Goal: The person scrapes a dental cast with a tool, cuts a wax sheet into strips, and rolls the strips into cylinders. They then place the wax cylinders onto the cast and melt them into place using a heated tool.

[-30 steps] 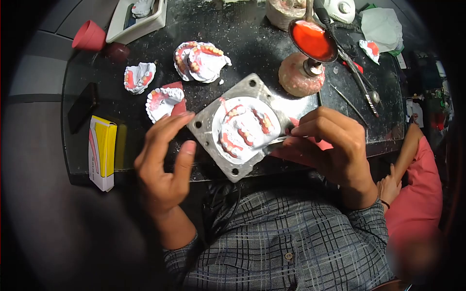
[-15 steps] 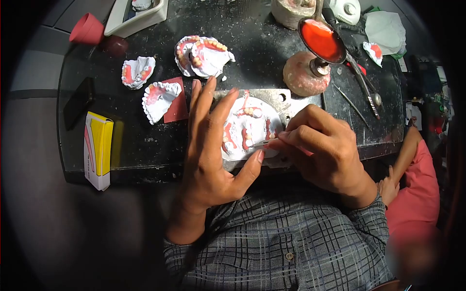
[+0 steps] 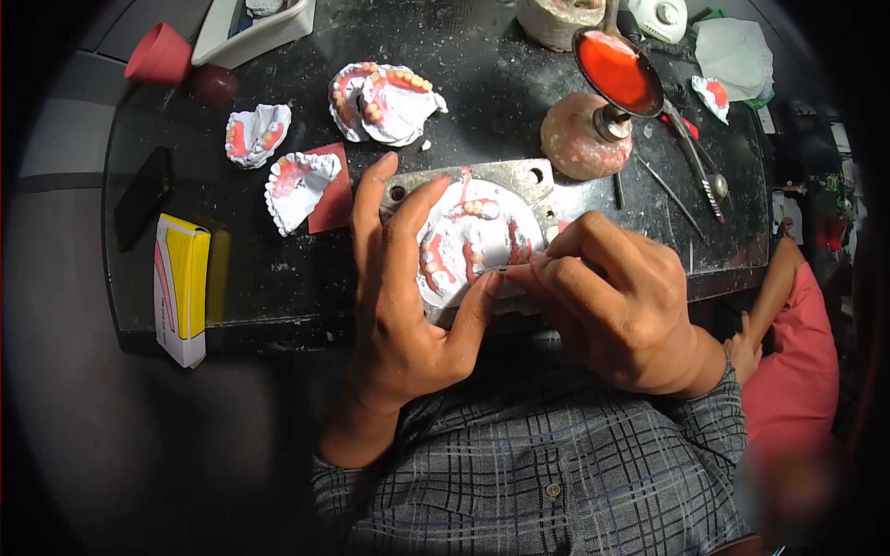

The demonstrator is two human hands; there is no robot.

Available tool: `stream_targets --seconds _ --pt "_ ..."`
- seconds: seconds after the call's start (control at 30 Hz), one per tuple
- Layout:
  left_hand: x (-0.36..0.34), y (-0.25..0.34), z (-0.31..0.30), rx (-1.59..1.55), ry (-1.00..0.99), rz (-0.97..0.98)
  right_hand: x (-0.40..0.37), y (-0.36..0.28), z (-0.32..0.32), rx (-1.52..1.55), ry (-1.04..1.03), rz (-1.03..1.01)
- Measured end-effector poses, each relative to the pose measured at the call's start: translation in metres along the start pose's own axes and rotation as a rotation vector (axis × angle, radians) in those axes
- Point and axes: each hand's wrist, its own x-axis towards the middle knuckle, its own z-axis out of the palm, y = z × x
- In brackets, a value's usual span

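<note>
A metal dental flask [image 3: 519, 176] lies on the bench, filled with white plaster [image 3: 454, 243] that bears pink wax pieces with teeth [image 3: 477, 209]. My left hand [image 3: 408, 306] is curved around the flask's left side, fingers at its far edge and thumb over the near part of the plaster. Between the fingertips of my right hand [image 3: 621, 301] is a thin metal carving tool [image 3: 505, 269]. Its tip is close to my left thumb, over the near wax pieces. The tip's exact contact is hidden by the thumb.
Plaster models with pink wax and teeth [image 3: 394, 104] stand further back on the black bench [image 3: 491, 111]. An alcohol burner [image 3: 586, 139] stands behind my right hand, near a ladle of red liquid [image 3: 619, 74]. Left are a yellow-white box [image 3: 185, 287] and pink cup [image 3: 159, 54].
My left fingers have come down and closed in around the flask, which has turned slightly. The left thumb has moved a little left and up, meeting the carving tool's tip.
</note>
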Motion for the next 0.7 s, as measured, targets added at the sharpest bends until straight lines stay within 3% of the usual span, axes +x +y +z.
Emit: stream_targets --seconds 0.43,0.7 --pt "-0.004 0.002 0.003 0.056 0.030 -0.004 -0.009 -0.006 0.013 -0.095 0.142 -0.022" --pt "-0.005 0.001 0.004 0.002 0.036 -0.023 0.004 -0.001 -0.006 -0.085 -0.024 -0.056"
